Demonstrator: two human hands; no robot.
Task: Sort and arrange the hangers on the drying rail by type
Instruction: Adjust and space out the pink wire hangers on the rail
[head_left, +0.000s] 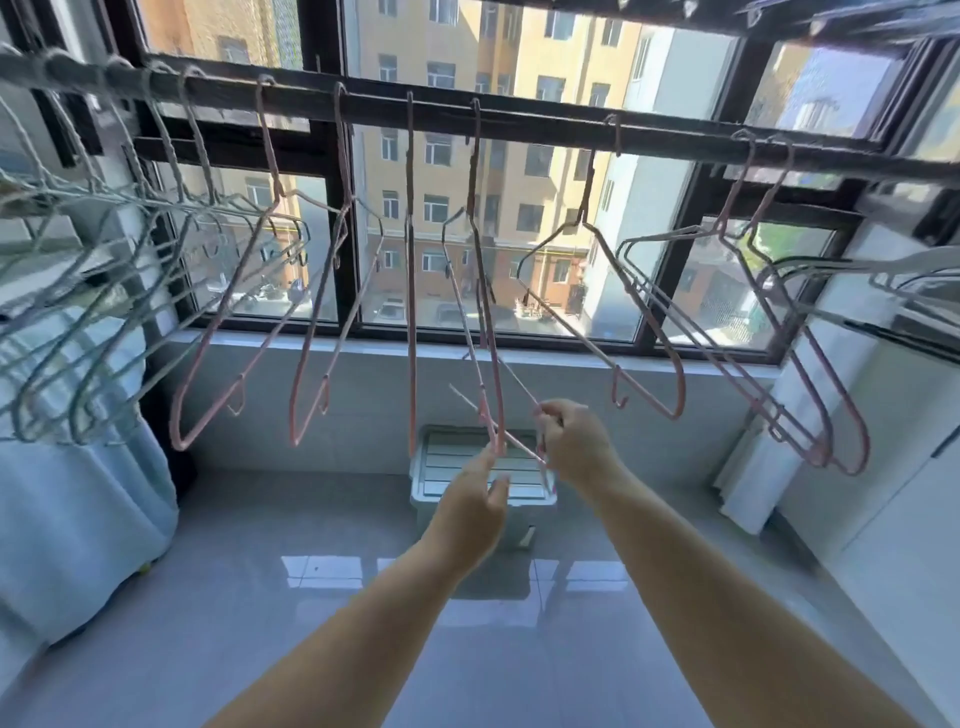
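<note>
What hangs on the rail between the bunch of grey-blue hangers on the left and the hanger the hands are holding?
In the head view, three pink hangers hang spaced out between the grey-blue hangers and the held pink hanger.

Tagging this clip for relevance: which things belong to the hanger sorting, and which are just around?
Belongs to the job:
drying rail
pink hangers
grey hangers
left hand
right hand

Just lying about:
storage box
blue cloth

Rail (519, 124): overhead, across window.
Left on rail: bunched hangers (104, 312).
Middle, right: spaced hangers (649, 332).
Floor below middle: lidded bin (478, 467), behind both hands.
</note>
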